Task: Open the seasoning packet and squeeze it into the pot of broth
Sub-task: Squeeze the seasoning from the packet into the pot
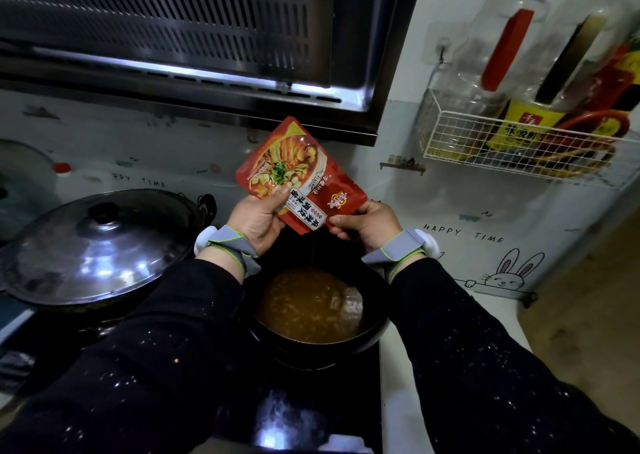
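Both hands are clamped on the seasoning packet. The left hand pinches its lower left edge, thumb pressed flat on the printed face, and the right hand pinches the lower right corner between thumb and fingertips. Each wrist carries a grey strap with a white unit on it.

The red packet is held upside down (its printing reads inverted), long axis tilted so the far end leans up and to the left toward the range hood while the low end points down between the two hands. From that low edge a thin amber stream falls straight down into the pot of broth, which sits directly below the packet, between the dark sleeved forearms. The broth is brownish-orange and fills the dark pot, which stands on a black cooktop.

To the left, apart from the pot, is a wok covered by a shiny metal lid. On the wall to the right hangs a white wire basket holding bottles.
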`<state>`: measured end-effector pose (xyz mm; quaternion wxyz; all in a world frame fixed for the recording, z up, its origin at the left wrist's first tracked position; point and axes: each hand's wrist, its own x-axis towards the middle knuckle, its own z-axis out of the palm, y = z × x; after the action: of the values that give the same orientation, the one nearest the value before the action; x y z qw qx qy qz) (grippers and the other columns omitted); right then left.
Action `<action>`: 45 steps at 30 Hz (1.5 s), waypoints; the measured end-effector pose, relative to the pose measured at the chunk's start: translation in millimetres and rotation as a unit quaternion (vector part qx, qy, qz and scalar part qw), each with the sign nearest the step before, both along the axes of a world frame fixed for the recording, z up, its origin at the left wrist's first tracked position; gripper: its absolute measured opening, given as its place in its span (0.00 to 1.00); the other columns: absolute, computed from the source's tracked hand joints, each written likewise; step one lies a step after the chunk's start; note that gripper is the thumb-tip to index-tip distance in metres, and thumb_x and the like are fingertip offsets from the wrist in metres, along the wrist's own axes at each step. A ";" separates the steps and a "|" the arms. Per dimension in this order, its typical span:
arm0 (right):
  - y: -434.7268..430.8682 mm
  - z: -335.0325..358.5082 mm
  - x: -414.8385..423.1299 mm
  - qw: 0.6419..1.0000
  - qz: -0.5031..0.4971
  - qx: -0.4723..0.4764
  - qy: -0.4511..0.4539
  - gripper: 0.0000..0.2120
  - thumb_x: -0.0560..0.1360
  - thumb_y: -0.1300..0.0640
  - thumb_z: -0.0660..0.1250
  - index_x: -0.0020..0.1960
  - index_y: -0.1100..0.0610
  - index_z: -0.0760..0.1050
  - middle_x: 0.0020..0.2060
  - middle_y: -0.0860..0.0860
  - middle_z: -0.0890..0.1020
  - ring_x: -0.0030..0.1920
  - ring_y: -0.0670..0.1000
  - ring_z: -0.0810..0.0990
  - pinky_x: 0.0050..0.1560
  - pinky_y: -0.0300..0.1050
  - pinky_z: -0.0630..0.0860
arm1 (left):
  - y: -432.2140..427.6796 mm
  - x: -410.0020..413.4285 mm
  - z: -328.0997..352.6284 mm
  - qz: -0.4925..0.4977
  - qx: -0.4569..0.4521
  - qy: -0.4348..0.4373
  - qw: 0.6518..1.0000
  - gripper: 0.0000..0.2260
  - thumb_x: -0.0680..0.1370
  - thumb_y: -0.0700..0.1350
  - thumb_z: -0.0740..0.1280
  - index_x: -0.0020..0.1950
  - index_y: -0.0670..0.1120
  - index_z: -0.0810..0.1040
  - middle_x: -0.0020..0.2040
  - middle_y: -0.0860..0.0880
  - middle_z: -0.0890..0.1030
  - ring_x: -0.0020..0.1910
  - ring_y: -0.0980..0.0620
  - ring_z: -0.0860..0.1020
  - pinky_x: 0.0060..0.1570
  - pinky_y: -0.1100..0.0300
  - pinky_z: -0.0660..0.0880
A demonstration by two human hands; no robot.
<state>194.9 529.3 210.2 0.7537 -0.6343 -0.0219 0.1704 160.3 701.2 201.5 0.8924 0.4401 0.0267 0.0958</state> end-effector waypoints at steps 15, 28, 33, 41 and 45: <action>1.8 8.1 2.1 0.998 0.002 -0.027 -0.054 0.08 0.66 0.73 0.71 0.42 0.64 0.77 0.30 0.58 0.80 0.23 0.47 0.78 0.24 0.34 0.74 | 8.6 -8.5 -1.0 -0.006 0.007 0.028 1.000 0.08 0.76 0.32 0.63 0.52 0.41 0.77 0.42 0.47 0.86 0.44 0.51 0.84 0.48 0.54 0.81; 4.3 10.3 -1.3 0.996 0.017 -0.034 -0.074 0.09 0.66 0.73 0.71 0.39 0.61 0.76 0.26 0.54 0.81 0.23 0.47 0.78 0.24 0.34 0.74 | 9.0 -18.8 3.2 0.013 0.097 0.064 0.993 0.09 0.74 0.31 0.65 0.47 0.44 0.77 0.34 0.52 0.86 0.39 0.53 0.84 0.45 0.58 0.82; 4.4 10.8 -2.5 0.997 0.018 -0.027 -0.076 0.09 0.66 0.73 0.71 0.41 0.62 0.77 0.30 0.57 0.81 0.23 0.47 0.78 0.24 0.34 0.74 | 12.5 -18.4 4.7 0.015 0.121 0.055 0.991 0.13 0.72 0.29 0.66 0.48 0.45 0.77 0.42 0.50 0.85 0.43 0.52 0.83 0.49 0.56 0.80; 4.3 12.4 -6.4 0.998 0.019 -0.007 -0.067 0.09 0.67 0.74 0.70 0.42 0.62 0.76 0.24 0.53 0.81 0.22 0.46 0.77 0.23 0.33 0.74 | 8.3 -23.3 6.7 0.003 0.102 0.042 0.994 0.12 0.72 0.28 0.65 0.50 0.42 0.78 0.46 0.46 0.84 0.43 0.50 0.84 0.50 0.53 0.80; 4.3 11.0 -8.0 0.997 0.017 -0.009 -0.069 0.09 0.67 0.74 0.70 0.41 0.63 0.76 0.23 0.52 0.81 0.22 0.46 0.77 0.23 0.33 0.74 | 7.7 -25.7 5.0 0.008 0.114 0.054 0.992 0.12 0.72 0.27 0.65 0.48 0.43 0.78 0.42 0.48 0.86 0.45 0.49 0.84 0.51 0.54 0.79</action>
<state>186.9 533.5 221.2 0.7416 -0.6509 -0.0831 0.1398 134.6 708.8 206.5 0.8330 0.5432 0.0669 0.0813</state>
